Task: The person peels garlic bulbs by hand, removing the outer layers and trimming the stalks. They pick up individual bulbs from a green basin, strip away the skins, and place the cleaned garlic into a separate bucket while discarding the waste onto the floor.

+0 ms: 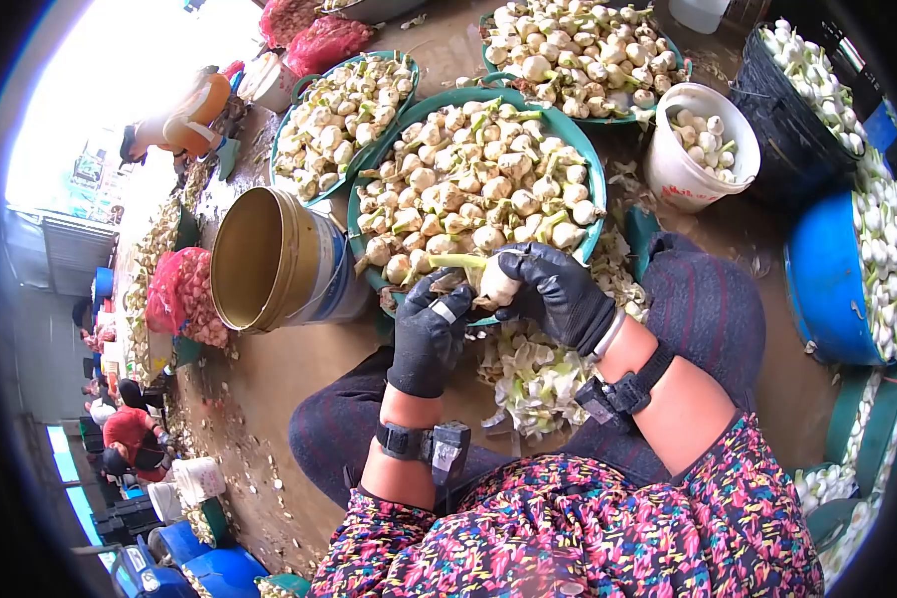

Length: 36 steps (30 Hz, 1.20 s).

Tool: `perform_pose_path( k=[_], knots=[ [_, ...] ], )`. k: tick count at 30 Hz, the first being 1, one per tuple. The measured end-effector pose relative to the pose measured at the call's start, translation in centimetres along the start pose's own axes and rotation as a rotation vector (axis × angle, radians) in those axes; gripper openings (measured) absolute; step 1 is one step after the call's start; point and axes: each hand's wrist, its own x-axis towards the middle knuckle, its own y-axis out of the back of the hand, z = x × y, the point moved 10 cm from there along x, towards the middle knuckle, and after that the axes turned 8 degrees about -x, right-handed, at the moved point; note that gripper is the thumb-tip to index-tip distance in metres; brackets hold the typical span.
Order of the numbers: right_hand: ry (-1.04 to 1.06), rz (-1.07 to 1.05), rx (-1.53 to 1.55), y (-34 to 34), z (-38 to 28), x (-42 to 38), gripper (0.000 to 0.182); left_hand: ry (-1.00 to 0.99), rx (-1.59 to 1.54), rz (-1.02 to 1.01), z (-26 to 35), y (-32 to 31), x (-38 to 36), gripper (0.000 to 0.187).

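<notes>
Both my hands wear black gloves and meet over the near rim of a green tub [600, 169] heaped with garlic bulbs [468, 184]. Between them is one garlic bulb [495, 283], with its pale green stem pointing left. My right hand [560, 296] is closed round the bulb's right side. My left hand [431, 337] has its fingers pinched at the lower left of the same bulb, by its loose skin; a white band circles one finger. Whether the left fingers also hold a small tool is hidden. Peeled skins [538, 379] lie in a pile below my hands.
An open bucket [259, 259] stands at left, close to the tub. More garlic tubs [344, 125] sit beyond. At right are a white bucket [693, 159] with cleaned bulbs, a black tub [792, 130] and a blue tub [832, 279]. Other people [135, 434] work far left.
</notes>
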Motion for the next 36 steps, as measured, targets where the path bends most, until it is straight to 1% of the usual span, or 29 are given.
perform_pose_path(
  k=[1, 2, 3, 4, 6, 7, 9, 11, 13, 14, 15, 16, 17, 18, 19, 20, 21, 23, 24, 25, 27, 28, 29, 30, 31, 32, 33, 35, 36],
  knots=[
    [0.002, 0.000, 0.002, 0.0, 0.1, -0.2, 0.019, 0.067, -0.122, 0.056, -0.9, 0.9, 0.0, 0.026],
    [-0.038, 0.118, -0.036, 1.0, 0.7, -0.7, 0.021, -0.016, 0.040, 0.031, -0.1, 1.0, -0.2, 0.025],
    [-0.078, 0.236, -0.076, 1.6, 0.7, -1.1, 0.022, -0.017, 0.041, 0.030, -0.2, 1.1, 0.0, 0.025],
    [-0.077, 0.236, -0.076, 1.2, 0.5, -1.2, 0.022, -0.037, 0.055, 0.005, -0.1, 1.0, 0.0, 0.025],
    [-0.044, 0.325, -0.174, 1.3, -0.2, -1.5, 0.029, -0.057, 0.070, -0.015, 0.3, 0.6, -0.1, 0.026],
    [-0.045, 0.322, -0.173, 1.2, -0.1, -1.5, 0.029, -0.072, 0.112, -0.022, 0.9, -0.2, -0.2, 0.026],
    [-0.059, 0.308, -0.291, 1.0, -0.1, -1.4, 0.036, -0.088, 0.154, -0.027, 1.2, -0.8, 0.0, 0.026],
    [-0.050, 0.309, -0.323, 1.2, 0.3, -1.4, 0.037, -0.008, 0.063, 0.093, 0.2, 0.5, 0.2, 0.026],
    [-0.039, 0.314, -0.354, 1.1, 0.1, -1.5, 0.037, -0.004, 0.054, 0.095, -0.1, 0.6, 0.1, 0.025],
    [-0.021, 0.282, -0.319, 0.6, 0.0, -1.4, 0.029, -0.001, 0.045, 0.098, -0.2, 0.7, -0.1, 0.024],
    [-0.003, 0.251, -0.286, 0.2, -0.1, -1.3, 0.025, 0.001, 0.044, 0.099, -0.1, 0.7, -0.2, 0.024],
    [-0.081, 0.232, -0.115, 0.6, 1.6, -1.0, 0.024, -0.022, 0.227, 0.079, 0.6, 0.5, -0.3, 0.022],
    [-0.083, 0.232, -0.115, 0.9, 1.6, -1.2, 0.024, -0.045, 0.410, 0.059, 1.2, 0.4, -0.5, 0.021],
    [-0.211, 0.227, 0.039, 0.3, 2.3, -1.5, 0.025, -0.044, 0.410, 0.061, 1.3, 0.7, -0.5, 0.021],
    [-0.337, 0.222, 0.195, -0.2, 3.2, -1.9, 0.026, -0.129, 0.490, 0.002, 2.1, 0.0, -0.5, 0.020],
    [-0.432, 0.061, 0.123, -0.3, 4.1, -2.1, 0.029, -0.216, 0.568, -0.057, 2.9, -0.6, -0.5, 0.019],
    [-0.435, 0.061, 0.124, -0.9, 4.2, -2.2, 0.029, -0.214, 0.568, -0.054, 3.0, 0.1, -0.1, 0.019],
    [-0.367, 0.250, 0.015, -0.3, 3.7, -2.5, 0.032, -0.287, 0.516, 0.008, 3.9, 2.2, 0.9, 0.020],
    [-0.511, -0.008, 0.156, -1.2, 5.2, -3.0, 0.030, -0.264, 0.257, 0.115, 5.2, 2.7, 0.8, 0.013],
    [-0.512, -0.009, 0.156, -1.3, 5.1, -2.9, 0.030, -0.232, 0.219, 0.221, 5.6, 5.3, 1.5, 0.011],
    [-0.424, 0.114, 0.178, -0.4, 4.0, -2.4, 0.031, -0.165, -0.072, 0.211, 5.0, 6.9, 1.8, 0.010],
    [-0.445, -0.073, 0.243, -1.5, 3.4, -2.2, 0.031, -0.169, 0.268, -0.010, 3.9, 5.6, 1.8, 0.010],
    [-0.440, -0.075, 0.240, -1.4, 3.6, -2.0, 0.031, -0.169, 0.609, -0.235, 1.4, 4.7, 1.0, 0.011],
    [-0.359, -0.002, 0.247, -0.6, 3.3, -1.4, 0.031, 0.187, 0.718, 0.019, -3.7, 8.1, -0.1, 0.012],
    [-0.281, 0.068, 0.252, 0.3, 3.1, -1.0, 0.030, -0.131, 1.401, -0.290, -3.3, 4.5, -0.8, 0.020],
    [-0.246, 0.141, 0.219, 1.4, 3.1, -0.9, 0.023, -0.015, 1.149, -0.170, -3.6, 5.7, -0.9, 0.024],
    [-0.242, 0.144, 0.220, 1.1, 2.7, -0.9, 0.023, 0.099, 0.893, -0.061, -4.1, 6.7, -1.0, 0.029],
    [-0.061, 0.199, -0.152, -0.1, -0.3, -1.5, 0.020, 0.185, 0.206, 0.005, -1.8, 2.7, -1.8, 0.030],
    [-0.068, 0.339, -0.330, 0.3, -1.0, -2.0, 0.018, 0.124, 0.212, -0.003, -0.8, 2.0, -1.5, 0.032]
  ],
)
